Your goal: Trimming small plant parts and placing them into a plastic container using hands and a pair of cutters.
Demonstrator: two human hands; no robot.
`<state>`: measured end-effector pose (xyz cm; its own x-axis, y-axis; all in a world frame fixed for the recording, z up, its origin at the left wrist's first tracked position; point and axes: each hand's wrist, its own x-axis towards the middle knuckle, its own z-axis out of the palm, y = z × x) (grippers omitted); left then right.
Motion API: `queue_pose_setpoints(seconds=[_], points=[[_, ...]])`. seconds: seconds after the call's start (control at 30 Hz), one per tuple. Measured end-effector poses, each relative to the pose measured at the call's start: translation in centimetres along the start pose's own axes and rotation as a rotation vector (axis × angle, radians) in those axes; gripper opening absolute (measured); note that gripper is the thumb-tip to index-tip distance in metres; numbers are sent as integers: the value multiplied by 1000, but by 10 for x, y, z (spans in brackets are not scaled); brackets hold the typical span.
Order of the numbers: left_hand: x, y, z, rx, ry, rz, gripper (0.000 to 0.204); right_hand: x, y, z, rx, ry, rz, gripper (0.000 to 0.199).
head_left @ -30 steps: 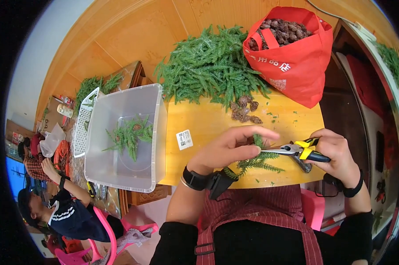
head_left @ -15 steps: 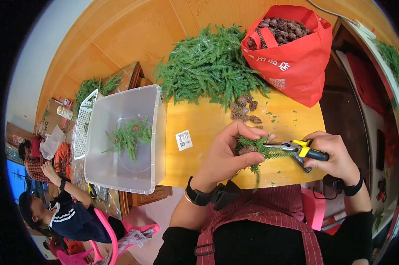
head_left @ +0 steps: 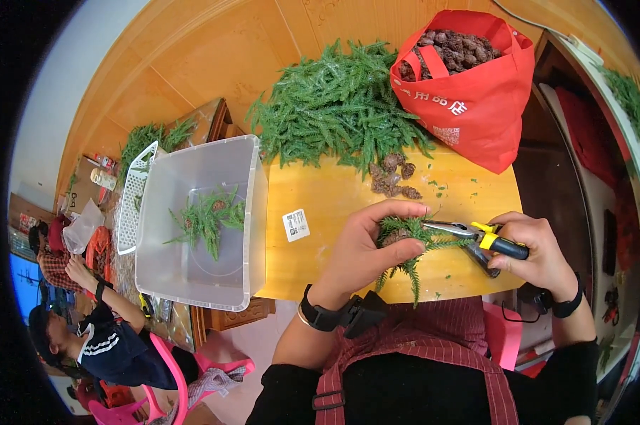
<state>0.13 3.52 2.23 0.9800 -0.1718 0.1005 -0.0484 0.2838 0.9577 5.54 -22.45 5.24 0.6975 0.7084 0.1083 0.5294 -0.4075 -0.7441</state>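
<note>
My left hand (head_left: 357, 249) is closed on a green artificial pine sprig (head_left: 410, 275), with a brown pine cone (head_left: 398, 236) set among its needles. Wrapped round the handles of yellow-and-black pliers (head_left: 504, 244) is my right hand (head_left: 541, 248). The pliers' metal jaws reach the top edge of the sprig near my left fingertips; whether they grip a stem there is too small to tell. Below the pliers, a dark object lies on the yellow table (head_left: 327, 265), partly hidden. Several loose pine cones (head_left: 389, 177) sit just beyond my left hand.
A heap of green sprigs (head_left: 334, 106) covers the table's far side, beside a red bag (head_left: 469, 106) full of pine cones. At left, a clear plastic bin (head_left: 256, 212) holds finished-looking sprigs with cones (head_left: 210, 219). A white label (head_left: 296, 225) lies nearby. Another person (head_left: 125, 347) sits far left.
The sprig has turned a little in my left hand, its lower needles swinging right. The pliers' tips have shifted slightly up, to the sprig's upper edge.
</note>
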Motion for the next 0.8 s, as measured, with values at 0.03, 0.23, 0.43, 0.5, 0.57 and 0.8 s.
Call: queue_pose_setpoints(seconds=[0.03, 0.23, 0.43, 0.5, 0.57, 0.8], points=[[-1, 1, 0, -21, -9, -26, 42, 1, -1, -1, -24, -22, 18, 33], [-1, 5, 2, -3, -16, -81, 39, 1, -2, -1, -86, -13, 10, 33], [1, -1, 9, 591, 224, 275, 32, -1, -9, 8, -180, 96, -11, 33], [-1, -5, 17, 837, 331, 425, 30, -2, -13, 13, -208, 122, -7, 31], [-1, -6, 19, 1082, 441, 577, 29, -3, -21, 21, -94, 175, 61, 28], [-5, 8, 10, 406, 212, 187, 28, -1, -14, 14, 22, 97, -50, 27]])
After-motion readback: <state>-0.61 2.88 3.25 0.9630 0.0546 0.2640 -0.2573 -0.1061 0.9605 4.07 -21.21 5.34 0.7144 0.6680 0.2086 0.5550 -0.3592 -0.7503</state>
